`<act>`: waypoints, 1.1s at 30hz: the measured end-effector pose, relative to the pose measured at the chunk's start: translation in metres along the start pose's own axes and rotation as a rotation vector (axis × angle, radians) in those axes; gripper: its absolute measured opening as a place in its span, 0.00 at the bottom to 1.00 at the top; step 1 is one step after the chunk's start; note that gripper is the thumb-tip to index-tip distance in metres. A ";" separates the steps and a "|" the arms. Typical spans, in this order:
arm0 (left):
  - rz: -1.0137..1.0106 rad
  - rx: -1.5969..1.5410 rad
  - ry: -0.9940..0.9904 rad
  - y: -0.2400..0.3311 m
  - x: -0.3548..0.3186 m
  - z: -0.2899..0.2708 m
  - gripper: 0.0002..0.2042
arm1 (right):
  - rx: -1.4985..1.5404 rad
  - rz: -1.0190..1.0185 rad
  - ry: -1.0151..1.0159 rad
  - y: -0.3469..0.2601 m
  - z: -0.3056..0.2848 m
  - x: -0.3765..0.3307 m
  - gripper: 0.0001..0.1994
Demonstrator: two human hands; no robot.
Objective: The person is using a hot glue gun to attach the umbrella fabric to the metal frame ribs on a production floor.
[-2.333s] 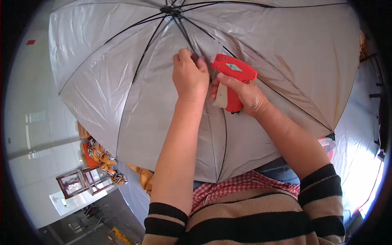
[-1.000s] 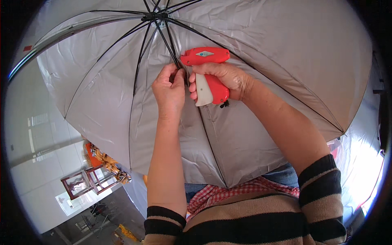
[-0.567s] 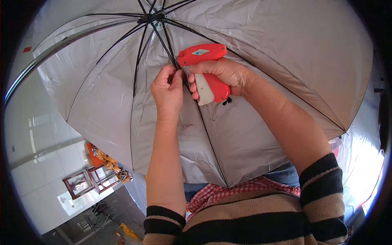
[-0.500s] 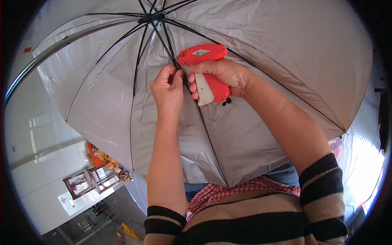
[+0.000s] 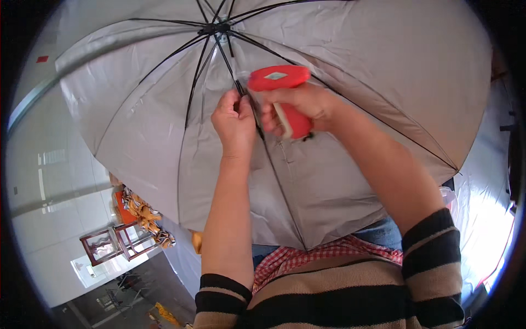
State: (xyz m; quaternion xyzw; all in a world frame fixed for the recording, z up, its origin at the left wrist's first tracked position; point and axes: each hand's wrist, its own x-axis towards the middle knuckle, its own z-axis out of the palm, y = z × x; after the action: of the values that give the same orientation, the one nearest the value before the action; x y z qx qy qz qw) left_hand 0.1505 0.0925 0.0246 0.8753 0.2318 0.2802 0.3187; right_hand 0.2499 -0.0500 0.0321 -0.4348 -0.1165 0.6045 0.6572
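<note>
An open umbrella (image 5: 350, 181), its silver-grey inside facing me, spreads over my lap. Black ribs (image 5: 225, 57) fan out from the hub (image 5: 215, 29) near the top. With thumb and forefinger pinched together, my left hand (image 5: 234, 123) holds one rib near its joint. Just right of it, my right hand (image 5: 309, 104) grips a red hand-held tool (image 5: 280, 78) with a pale trigger lever, fingers wrapped round the lever. The tool's nose points at the pinched rib, apart from it or barely touching; motion blur hides which.
A metal shaft (image 5: 43, 94) curves out at the left from the umbrella. Beyond the canopy at lower left are a small wooden stool (image 5: 118, 243), a bundle of patterned cloth (image 5: 148, 216) and a yellow item (image 5: 167, 313) on the floor. Pale sheeting (image 5: 482, 219) hangs at the right.
The umbrella and my left hand have shifted slightly right. My right hand has moved a little to the right with the red tool, its nose drawing away from the rib.
</note>
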 end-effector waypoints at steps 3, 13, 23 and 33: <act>0.126 0.236 -0.016 -0.004 0.008 -0.018 0.02 | 0.088 -0.123 -0.043 -0.002 -0.010 -0.027 0.13; 0.285 0.640 0.286 0.006 0.010 -0.037 0.07 | 0.361 -0.048 0.098 0.055 0.010 -0.029 0.13; -0.064 0.062 -0.022 0.007 -0.005 -0.006 0.04 | 0.407 -0.179 0.209 0.020 0.022 0.002 0.13; -0.048 -0.045 -0.013 0.007 -0.008 -0.002 0.07 | 0.290 -0.125 0.114 0.021 0.008 -0.006 0.12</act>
State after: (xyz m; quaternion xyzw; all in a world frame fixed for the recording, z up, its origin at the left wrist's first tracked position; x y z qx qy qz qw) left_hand 0.1445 0.0841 0.0276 0.8639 0.2444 0.2719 0.3465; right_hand 0.2279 -0.0540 0.0240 -0.3610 -0.0174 0.5474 0.7548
